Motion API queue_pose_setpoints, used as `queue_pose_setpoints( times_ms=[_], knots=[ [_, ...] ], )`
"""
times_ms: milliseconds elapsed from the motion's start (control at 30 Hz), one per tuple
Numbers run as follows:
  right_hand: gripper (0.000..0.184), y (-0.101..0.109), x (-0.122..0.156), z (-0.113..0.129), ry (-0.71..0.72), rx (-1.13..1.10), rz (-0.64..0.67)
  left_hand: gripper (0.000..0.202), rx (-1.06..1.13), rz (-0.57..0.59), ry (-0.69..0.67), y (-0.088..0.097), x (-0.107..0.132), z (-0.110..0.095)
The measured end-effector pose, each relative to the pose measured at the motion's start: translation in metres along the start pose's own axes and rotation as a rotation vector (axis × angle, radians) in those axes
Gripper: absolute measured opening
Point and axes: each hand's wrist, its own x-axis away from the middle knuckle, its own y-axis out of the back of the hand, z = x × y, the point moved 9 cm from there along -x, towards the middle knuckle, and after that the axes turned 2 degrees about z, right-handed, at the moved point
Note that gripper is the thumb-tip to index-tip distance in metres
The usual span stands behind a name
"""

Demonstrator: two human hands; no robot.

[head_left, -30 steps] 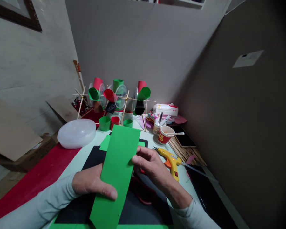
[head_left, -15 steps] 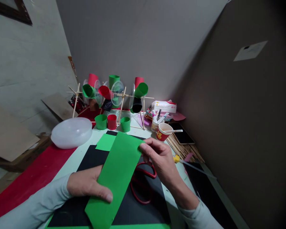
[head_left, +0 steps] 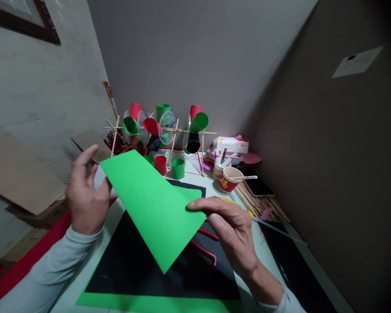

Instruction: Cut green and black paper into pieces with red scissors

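A rectangular green sheet of paper (head_left: pixel 153 204) is raised and tilted over the work surface. My right hand (head_left: pixel 231 228) pinches its right end between thumb and fingers. Beside the sheet's left end, my left hand (head_left: pixel 87 195) is open with its fingers apart; the thumb is close to the paper's edge. Below lies black paper (head_left: pixel 117 265) with a green sheet (head_left: pixel 150 303) showing under its front edge. Red-handled scissors (head_left: pixel 207 252) rest on the black paper, their blades hidden. Another green piece (head_left: pixel 192 193) shows behind the raised sheet.
Behind stands a stick frame (head_left: pixel 174 143) with clear discs and red, green and black paper cups. A green cup (head_left: pixel 178 168) and a red cup (head_left: pixel 160 165) stand below it. To the right are a paper cup (head_left: pixel 230 182), wooden sticks (head_left: pixel 263 202) and a tissue pack (head_left: pixel 231 144).
The green sheet has been lifted and turned so its far end points left. My left hand has let go of it and moved up and left. My right hand still holds it.
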Motion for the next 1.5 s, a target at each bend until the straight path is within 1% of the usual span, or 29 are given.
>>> queue_pose_setpoints(
  times_ms=[33, 67, 100, 133, 200, 233, 267, 300, 367, 433, 500, 600, 733, 800, 867, 1033, 1133, 1200, 1233, 1300, 1333, 1400, 1433, 1500],
  knots=[
    [0.028, -0.002, 0.001, -0.001, 0.012, 0.010, 0.011, 0.062, 0.111, -0.013, 0.098, 0.002, -0.002, 0.010],
    [0.026, -0.004, 0.001, -0.001, 0.028, 0.033, 0.013, 0.054, 0.208, 0.004, 0.194, -0.001, -0.002, 0.020],
    [0.024, -0.007, 0.001, -0.001, 0.043, 0.074, 0.007, 0.047, 0.293, 0.064, 0.308, -0.008, 0.001, 0.030],
    [0.021, -0.008, 0.002, -0.001, 0.054, 0.131, -0.011, 0.046, 0.376, 0.168, 0.441, -0.021, 0.008, 0.040],
    [0.016, -0.012, 0.002, -0.002, 0.073, 0.249, -0.055, 0.059, 0.574, 0.376, 0.660, -0.048, 0.030, 0.050],
    [0.016, -0.014, 0.002, -0.003, 0.080, 0.293, -0.069, 0.063, 0.668, 0.452, 0.712, -0.058, 0.040, 0.049],
    [0.016, -0.017, 0.003, -0.004, 0.087, 0.319, -0.078, 0.065, 0.712, 0.494, 0.715, -0.063, 0.047, 0.047],
    [0.016, -0.018, 0.004, -0.007, 0.085, 0.327, -0.081, 0.062, 0.705, 0.499, 0.684, -0.064, 0.050, 0.046],
    [0.018, -0.021, 0.006, -0.016, 0.033, 0.286, -0.072, 0.047, 0.604, 0.463, 0.603, -0.060, 0.052, 0.046],
    [0.021, -0.022, 0.008, -0.030, -0.090, 0.174, -0.064, 0.032, 0.495, 0.440, 0.560, -0.055, 0.052, 0.049],
    [0.024, -0.024, 0.010, -0.044, -0.236, 0.026, -0.051, 0.022, 0.443, 0.441, 0.544, -0.052, 0.052, 0.051],
    [0.024, -0.030, 0.011, -0.060, -0.427, -0.125, -0.013, 0.018, 0.422, 0.398, 0.504, -0.048, 0.048, 0.052],
    [0.022, -0.039, 0.016, -0.075, -0.603, -0.124, 0.063, 0.016, 0.393, 0.356, 0.440, -0.045, 0.046, 0.049],
    [0.022, -0.040, 0.020, -0.080, -0.645, -0.103, 0.080, 0.015, 0.385, 0.363, 0.418, -0.046, 0.047, 0.048],
    [0.022, -0.041, 0.022, -0.082, -0.651, -0.094, 0.091, 0.014, 0.383, 0.394, 0.430, -0.048, 0.049, 0.050],
    [0.025, -0.044, 0.023, -0.083, -0.653, -0.106, 0.149, 0.018, 0.368, 0.530, 0.538, -0.056, 0.056, 0.060],
    [0.026, -0.044, 0.022, -0.081, -0.655, -0.148, 0.208, 0.020, 0.366, 0.535, 0.560, -0.054, 0.054, 0.063],
    [0.029, -0.038, 0.020, -0.077, -0.622, -0.071, 0.259, 0.020, 0.370, 0.505, 0.557, -0.050, 0.049, 0.062],
    [0.030, -0.034, 0.020, -0.076, -0.601, 0.032, 0.298, 0.020, 0.370, 0.482, 0.556, -0.047, 0.046, 0.062],
    [0.029, -0.027, 0.027, -0.076, -0.561, 0.335, 0.414, 0.022, 0.366, 0.430, 0.558, -0.041, 0.040, 0.060],
    [0.026, -0.025, 0.033, -0.078, -0.550, 0.500, 0.492, 0.023, 0.364, 0.399, 0.559, -0.038, 0.037, 0.059],
    [0.017, -0.024, 0.048, -0.082, -0.502, 0.729, 0.611, 0.024, 0.365, 0.332, 0.559, -0.031, 0.030, 0.057],
    [0.017, -0.026, 0.056, -0.083, -0.462, 0.782, 0.652, 0.025, 0.371, 0.301, 0.558, -0.028, 0.027, 0.056],
    [0.025, -0.028, 0.068, -0.086, -0.402, 0.852, 0.687, 0.027, 0.388, 0.253, 0.561, -0.024, 0.023, 0.054]
  ],
)
